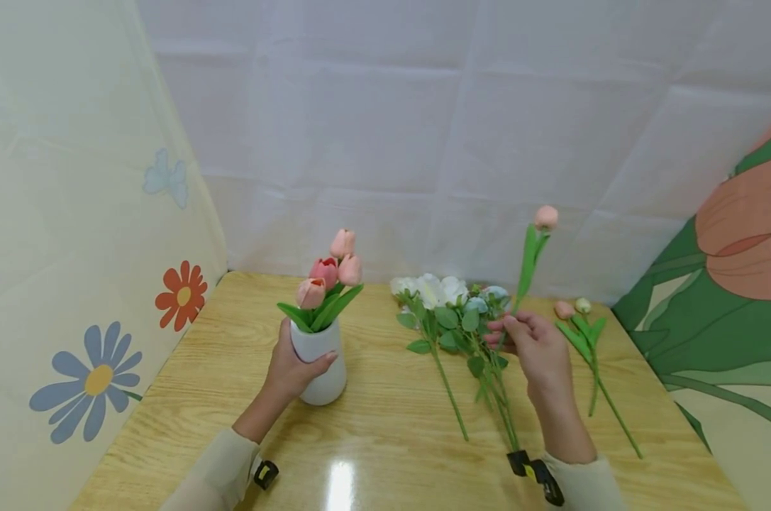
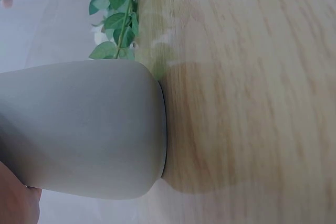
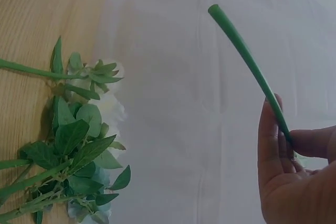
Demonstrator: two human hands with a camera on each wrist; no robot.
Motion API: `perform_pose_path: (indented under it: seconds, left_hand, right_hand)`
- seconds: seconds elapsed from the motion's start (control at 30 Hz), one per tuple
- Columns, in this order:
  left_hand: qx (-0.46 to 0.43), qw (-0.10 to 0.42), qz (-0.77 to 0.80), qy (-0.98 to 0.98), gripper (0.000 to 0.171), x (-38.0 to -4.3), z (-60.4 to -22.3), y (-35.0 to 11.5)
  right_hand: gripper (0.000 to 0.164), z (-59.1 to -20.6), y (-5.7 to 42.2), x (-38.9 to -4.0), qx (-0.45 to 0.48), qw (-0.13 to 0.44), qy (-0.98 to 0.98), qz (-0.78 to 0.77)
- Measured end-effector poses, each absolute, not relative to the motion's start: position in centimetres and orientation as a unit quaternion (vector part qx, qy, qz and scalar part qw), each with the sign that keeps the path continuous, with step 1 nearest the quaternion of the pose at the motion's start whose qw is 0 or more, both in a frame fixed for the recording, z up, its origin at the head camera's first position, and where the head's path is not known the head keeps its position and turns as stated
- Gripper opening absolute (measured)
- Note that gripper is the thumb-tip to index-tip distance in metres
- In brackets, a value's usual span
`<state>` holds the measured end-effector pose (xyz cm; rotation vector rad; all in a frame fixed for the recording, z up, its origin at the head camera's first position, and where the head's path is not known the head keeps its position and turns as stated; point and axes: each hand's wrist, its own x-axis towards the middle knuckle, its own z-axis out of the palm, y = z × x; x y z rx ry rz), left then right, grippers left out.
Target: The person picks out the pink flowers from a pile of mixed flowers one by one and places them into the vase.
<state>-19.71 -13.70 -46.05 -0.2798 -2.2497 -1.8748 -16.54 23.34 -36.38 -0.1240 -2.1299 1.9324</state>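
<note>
My left hand (image 1: pixel 292 365) grips a white vase (image 1: pixel 324 387) that stands on the table, with the thumb across its front. Several pink tulips (image 1: pixel 325 272) with green leaves rise out of the vase. The left wrist view has the vase's lower part (image 2: pixel 89 129) large, its base at the wood and a bit of the hand (image 2: pixel 18 198) at the corner. Raised over the right side of the table, my right hand (image 1: pixel 545 355) pinches a single pale pink tulip (image 1: pixel 547 217) by its stem. In the right wrist view that green stem (image 3: pixel 244 53) sticks out past the fingertips with its cut end free.
White flowers (image 1: pixel 431 291) and pale blue flowers (image 1: pixel 476 304) with leafy stems lie mid-table, left of my right hand. Two more tulips (image 1: pixel 583 306), one pink and one whitish, lie at the right. Behind hangs a pale cloth (image 1: pixel 359 142); printed cloths flank the table.
</note>
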Motion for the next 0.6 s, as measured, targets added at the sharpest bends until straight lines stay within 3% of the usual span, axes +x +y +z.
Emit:
perform_pose_path:
  seconds: [0.6]
  left_hand:
    - [-0.096, 0.107, -0.628, -0.765, 0.089, -20.0, -46.2, -13.7]
  right_hand:
    - [0.024, -35.3, 20.7, -16.9, -0.018, 0.127, -0.725, 0.677]
